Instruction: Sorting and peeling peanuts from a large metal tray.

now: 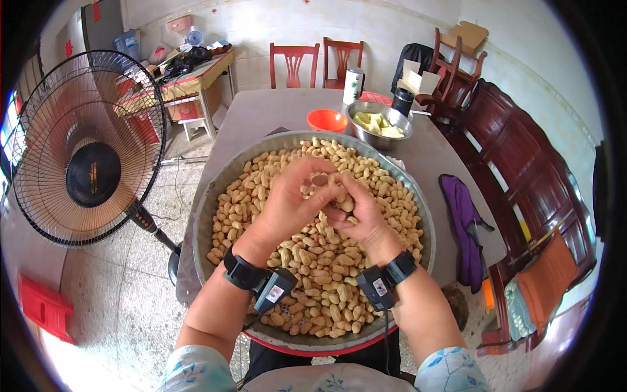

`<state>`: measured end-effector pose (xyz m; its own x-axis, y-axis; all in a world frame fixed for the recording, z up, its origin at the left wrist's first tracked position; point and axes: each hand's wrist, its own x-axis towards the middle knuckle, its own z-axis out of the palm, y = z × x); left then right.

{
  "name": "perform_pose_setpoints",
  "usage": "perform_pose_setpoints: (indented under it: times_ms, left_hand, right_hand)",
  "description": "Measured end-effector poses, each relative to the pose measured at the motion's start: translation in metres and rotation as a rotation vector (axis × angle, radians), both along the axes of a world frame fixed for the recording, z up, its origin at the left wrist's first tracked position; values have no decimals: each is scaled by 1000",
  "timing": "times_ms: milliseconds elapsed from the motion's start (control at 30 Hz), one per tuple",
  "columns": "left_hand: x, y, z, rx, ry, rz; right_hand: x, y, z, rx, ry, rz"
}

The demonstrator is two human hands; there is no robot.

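A wide round metal basin full of unshelled peanuts sits before me, its near side edged in red underneath. Over its middle my two hands meet. My right hand is curled around several peanuts, which show between its thumb and fingers. My left hand reaches in from the other side, its thumb and fingers bent round towards the same spot, pinching at a peanut there. The fingers partly hide what lies between them. Each wrist wears a black strap with a small device.
Beyond the basin on the table stand an orange bowl, a steel bowl with pale green pieces, a white canister and a black cup. A purple cloth item lies right. A pedestal fan stands left, a wooden bench right.
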<state>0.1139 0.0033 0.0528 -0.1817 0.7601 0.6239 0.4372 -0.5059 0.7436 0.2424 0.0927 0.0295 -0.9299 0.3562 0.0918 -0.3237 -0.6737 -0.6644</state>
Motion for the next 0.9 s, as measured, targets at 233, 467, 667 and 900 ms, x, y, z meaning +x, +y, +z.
perform_pose_setpoints:
  times_ms: [233,467,667,900]
  left_hand:
    - [-3,11,-6,-50,-311,-43]
    - [-64,35,-72,-40,217,509]
    - [-74,37,-83,-101,391,512]
    - [-69,39,-91,-260,579,652]
  right_hand:
    - [5,8,-6,-9,36,-84]
    - [40,28,46,-105,319,-221]
    - [167,36,73,68,378,-453]
    - [366,24,22,101,149,-1027]
